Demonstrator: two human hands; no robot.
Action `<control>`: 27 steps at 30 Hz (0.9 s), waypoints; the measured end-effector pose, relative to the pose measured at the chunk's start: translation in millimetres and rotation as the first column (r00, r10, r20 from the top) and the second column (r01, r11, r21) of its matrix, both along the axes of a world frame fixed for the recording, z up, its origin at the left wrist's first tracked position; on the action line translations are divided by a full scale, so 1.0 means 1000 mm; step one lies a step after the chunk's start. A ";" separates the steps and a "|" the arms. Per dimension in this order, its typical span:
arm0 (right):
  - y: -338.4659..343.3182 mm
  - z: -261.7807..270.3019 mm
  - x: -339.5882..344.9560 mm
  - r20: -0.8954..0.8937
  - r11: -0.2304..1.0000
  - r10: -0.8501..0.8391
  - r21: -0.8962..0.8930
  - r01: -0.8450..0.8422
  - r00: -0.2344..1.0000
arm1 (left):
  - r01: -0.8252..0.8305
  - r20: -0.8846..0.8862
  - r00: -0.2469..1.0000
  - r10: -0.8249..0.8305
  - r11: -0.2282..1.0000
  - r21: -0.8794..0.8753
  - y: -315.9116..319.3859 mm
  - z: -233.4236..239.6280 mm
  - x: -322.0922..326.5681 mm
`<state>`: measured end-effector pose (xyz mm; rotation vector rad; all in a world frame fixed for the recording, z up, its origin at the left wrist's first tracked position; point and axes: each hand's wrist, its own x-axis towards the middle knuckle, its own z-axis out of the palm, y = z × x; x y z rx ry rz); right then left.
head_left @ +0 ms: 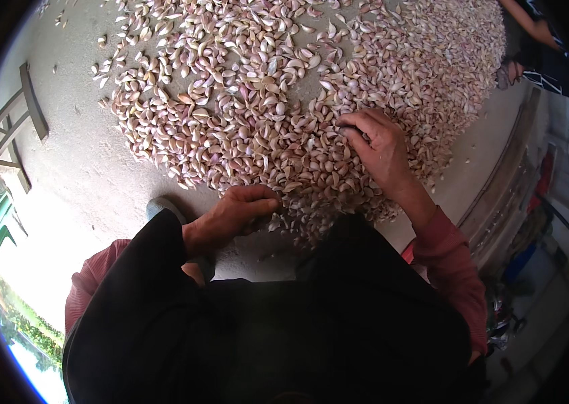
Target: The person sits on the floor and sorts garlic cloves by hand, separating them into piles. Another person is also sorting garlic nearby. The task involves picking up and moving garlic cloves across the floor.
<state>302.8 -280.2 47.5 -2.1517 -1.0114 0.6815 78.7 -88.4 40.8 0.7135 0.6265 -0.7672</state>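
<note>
A wide spread of unpeeled garlic cloves [264,136], with purplish-white skins, covers the concrete floor in front of me. Over the right part of the nearer cloves, my right hand [380,146] reaches down with bent fingers. Its thumb and forefinger tips are close together at the cloves, and whether they pinch one is not plain. My left hand [236,209] is curled above the near edge of the spread, thumb against forefinger. What may lie inside that hand is hidden. Smaller, shaded cloves [309,217] lie between my knees, just right of the left hand.
At the upper right another person's arm [531,25] and foot [511,72] show beside the garlic. A wooden frame [9,126] stands at the left on the concrete floor [77,121]. Long wooden boards [504,171] lie along the right side. My shoe [163,206] is near the cloves.
</note>
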 end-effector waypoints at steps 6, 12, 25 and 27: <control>0.025 -0.017 -0.012 0.265 0.936 0.352 -0.084 -0.342 0.898 | 0.016 -0.052 0.999 -0.013 0.998 0.057 0.001 0.001 0.008; 0.028 -0.031 -0.005 0.220 0.948 0.317 -0.051 -0.314 0.923 | 0.056 -0.013 0.998 -0.055 0.997 0.044 0.004 0.002 0.008; 0.040 0.021 -0.049 0.074 0.901 0.364 0.226 -0.371 0.929 | -0.054 0.034 0.998 0.053 0.997 0.049 0.006 0.003 0.029; 0.040 0.018 -0.050 0.112 0.897 0.347 0.249 -0.364 0.931 | -0.052 0.265 0.964 -0.005 0.977 0.208 0.003 0.003 0.025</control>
